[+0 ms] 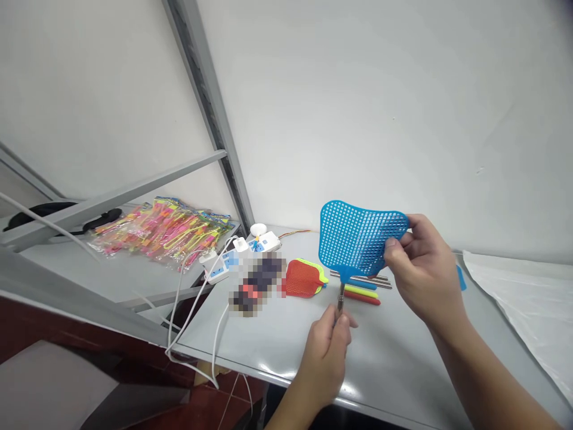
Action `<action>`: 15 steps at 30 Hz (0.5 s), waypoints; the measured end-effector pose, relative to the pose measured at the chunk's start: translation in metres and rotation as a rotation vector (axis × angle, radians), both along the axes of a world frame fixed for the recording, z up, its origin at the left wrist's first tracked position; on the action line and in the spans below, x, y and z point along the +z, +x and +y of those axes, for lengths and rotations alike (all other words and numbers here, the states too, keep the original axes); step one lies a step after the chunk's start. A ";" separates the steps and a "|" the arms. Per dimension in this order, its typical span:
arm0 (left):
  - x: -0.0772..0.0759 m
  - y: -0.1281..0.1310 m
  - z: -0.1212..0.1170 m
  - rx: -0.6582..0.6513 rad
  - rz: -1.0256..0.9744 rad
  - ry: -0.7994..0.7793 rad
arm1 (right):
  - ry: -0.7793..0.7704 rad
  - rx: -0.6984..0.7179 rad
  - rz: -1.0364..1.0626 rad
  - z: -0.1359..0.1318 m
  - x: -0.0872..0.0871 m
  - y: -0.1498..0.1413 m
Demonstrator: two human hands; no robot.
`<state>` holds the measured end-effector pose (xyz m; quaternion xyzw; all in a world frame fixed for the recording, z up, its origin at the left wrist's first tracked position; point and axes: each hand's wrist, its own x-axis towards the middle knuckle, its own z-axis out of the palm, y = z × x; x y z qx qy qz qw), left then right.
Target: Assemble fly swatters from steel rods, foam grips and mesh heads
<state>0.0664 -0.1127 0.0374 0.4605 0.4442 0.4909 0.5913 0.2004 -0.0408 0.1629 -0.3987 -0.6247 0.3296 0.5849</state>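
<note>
A blue mesh fly swatter head (347, 236) is held up over the table, its neck pointing down. My right hand (423, 272) pinches its right edge between thumb and fingers. Below, my left hand (329, 349) is closed around a metal rod (341, 298), whose upper end meets the neck of the head. Behind them on the table lie a red swatter head (302, 279) over a yellow-green one (319, 266), metal rods (382, 283), and yellow (364, 292) and red (364, 298) handles. A blue handle (364, 285) lies there too.
Power strips (264, 242) with white chargers and cables stand at the table's left back. A blurred-out dark object (259, 283) lies nearby. Packed colourful items in clear bags (170, 230) cover the left shelf. White sheeting (514, 304) spreads at right; a metal post (215, 113) rises at left.
</note>
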 end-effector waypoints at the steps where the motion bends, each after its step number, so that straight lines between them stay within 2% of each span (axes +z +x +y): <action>1: 0.003 -0.001 -0.001 -0.028 -0.020 -0.010 | 0.010 -0.015 -0.007 0.000 0.001 0.001; 5: 0.016 -0.010 -0.003 -0.186 -0.146 -0.070 | 0.005 -0.043 -0.054 0.001 0.003 0.007; 9: 0.022 -0.017 -0.002 -0.361 -0.312 -0.161 | -0.040 0.030 -0.044 0.006 0.004 0.008; 12: 0.024 -0.018 -0.001 -0.375 -0.304 -0.159 | -0.053 0.068 -0.017 0.008 0.002 0.004; 15: 0.026 -0.018 -0.002 -0.331 -0.240 -0.135 | -0.136 0.075 -0.024 0.007 0.001 0.000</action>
